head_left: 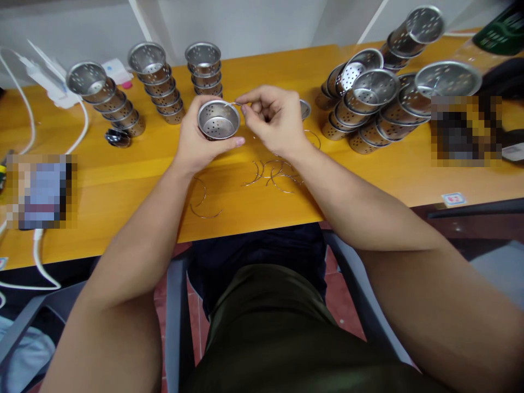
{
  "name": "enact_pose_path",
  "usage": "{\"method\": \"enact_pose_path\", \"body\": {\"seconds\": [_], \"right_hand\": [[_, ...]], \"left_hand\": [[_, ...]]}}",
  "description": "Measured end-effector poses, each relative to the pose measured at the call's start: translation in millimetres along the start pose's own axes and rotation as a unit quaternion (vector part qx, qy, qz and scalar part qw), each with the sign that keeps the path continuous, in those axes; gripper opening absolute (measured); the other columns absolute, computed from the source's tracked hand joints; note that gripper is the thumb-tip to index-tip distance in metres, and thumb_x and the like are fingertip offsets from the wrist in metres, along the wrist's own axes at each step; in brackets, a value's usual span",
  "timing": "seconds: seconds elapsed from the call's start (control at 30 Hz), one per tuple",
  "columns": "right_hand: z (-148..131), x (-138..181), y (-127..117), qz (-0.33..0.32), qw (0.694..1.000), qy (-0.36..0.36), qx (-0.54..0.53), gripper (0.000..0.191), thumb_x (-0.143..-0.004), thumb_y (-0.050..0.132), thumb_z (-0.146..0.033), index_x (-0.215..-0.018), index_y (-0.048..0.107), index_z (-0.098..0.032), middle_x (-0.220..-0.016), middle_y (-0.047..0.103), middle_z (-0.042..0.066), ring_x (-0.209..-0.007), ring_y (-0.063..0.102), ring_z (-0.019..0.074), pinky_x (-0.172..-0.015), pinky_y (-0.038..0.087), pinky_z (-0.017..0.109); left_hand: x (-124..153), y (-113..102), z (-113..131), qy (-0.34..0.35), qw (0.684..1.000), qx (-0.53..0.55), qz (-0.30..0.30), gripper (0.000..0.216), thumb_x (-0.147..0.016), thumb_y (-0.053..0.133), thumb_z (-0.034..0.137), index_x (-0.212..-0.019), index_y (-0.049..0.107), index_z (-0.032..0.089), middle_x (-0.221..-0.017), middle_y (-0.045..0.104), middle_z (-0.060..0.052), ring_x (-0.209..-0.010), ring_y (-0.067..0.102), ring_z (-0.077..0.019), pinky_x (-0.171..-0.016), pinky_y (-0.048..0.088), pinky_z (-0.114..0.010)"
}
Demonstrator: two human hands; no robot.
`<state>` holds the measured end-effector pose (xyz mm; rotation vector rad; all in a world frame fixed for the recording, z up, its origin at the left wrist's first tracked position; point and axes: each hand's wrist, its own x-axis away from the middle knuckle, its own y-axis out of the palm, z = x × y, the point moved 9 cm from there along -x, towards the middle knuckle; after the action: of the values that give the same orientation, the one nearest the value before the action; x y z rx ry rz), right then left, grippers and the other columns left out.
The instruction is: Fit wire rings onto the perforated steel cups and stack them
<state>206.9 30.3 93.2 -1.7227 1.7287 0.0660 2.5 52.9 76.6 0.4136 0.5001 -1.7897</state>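
Observation:
My left hand (195,143) is wrapped round a small perforated metal cup (218,119), held above the orange table (123,180) with its open mouth toward me. My right hand (275,117) is closed in a pinch on a thin curved wire handle (234,103) whose end sits at the cup's rim. Several loose wire handles (272,173) lie on the table just below my hands. One or two more wires (203,207) rest near the front edge under my left wrist.
Three stacks of the same cups stand at the back left (107,98), (158,82), (205,68). A large pile of cups (376,103) fills the back right. White cables (36,240) and a power strip (49,82) lie at the left. Two blurred patches sit at the table's sides.

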Motion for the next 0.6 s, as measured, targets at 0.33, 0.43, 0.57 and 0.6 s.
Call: {"method": "enact_pose_path", "body": {"seconds": [0.33, 0.43, 0.57, 0.6], "right_hand": [[1, -1, 4, -0.022, 1.0, 0.004, 0.007, 0.045, -0.104, 0.075, -0.076, -0.117, 0.076, -0.033, -0.087, 0.062, 0.005, -0.08, 0.053, 0.0268, -0.081, 0.056, 0.047], [0, -4, 2, -0.016, 1.0, -0.012, -0.015, 0.044, -0.102, 0.076, -0.076, -0.115, 0.074, -0.033, -0.085, 0.06, 0.004, -0.078, 0.048, 0.0255, -0.082, 0.052, 0.048], [-1, -5, -2, 0.001, 0.999, -0.012, -0.036, 0.046, -0.1, 0.078, -0.076, -0.115, 0.075, -0.032, -0.084, 0.056, 0.002, -0.078, 0.047, 0.025, -0.084, 0.049, 0.049], [-2, -5, -2, 0.001, 0.999, -0.009, -0.036, 0.045, -0.1, 0.079, -0.074, -0.115, 0.075, -0.032, -0.084, 0.057, 0.002, -0.078, 0.048, 0.0253, -0.086, 0.05, 0.049]], "left_hand": [[3, 12, -1, -0.05, 0.999, 0.001, 0.007, 0.1, -0.052, 0.129, 0.052, -0.132, 0.072, 0.032, -0.142, 0.081, -0.009, -0.162, 0.07, -0.0446, -0.136, 0.058, -0.053], [2, 15, -3, -0.046, 0.999, 0.002, 0.014, 0.094, -0.06, 0.125, 0.053, -0.136, 0.073, 0.032, -0.148, 0.079, -0.01, -0.159, 0.072, -0.043, -0.137, 0.058, -0.051], [2, 15, -7, -0.045, 0.999, 0.004, 0.01, 0.086, -0.066, 0.12, 0.05, -0.137, 0.074, 0.034, -0.15, 0.079, -0.01, -0.154, 0.074, -0.0414, -0.141, 0.057, -0.052], [2, 15, -8, -0.051, 0.999, 0.001, 0.008, 0.086, -0.066, 0.12, 0.05, -0.137, 0.074, 0.034, -0.149, 0.079, -0.01, -0.155, 0.074, -0.0415, -0.141, 0.058, -0.053]]}}
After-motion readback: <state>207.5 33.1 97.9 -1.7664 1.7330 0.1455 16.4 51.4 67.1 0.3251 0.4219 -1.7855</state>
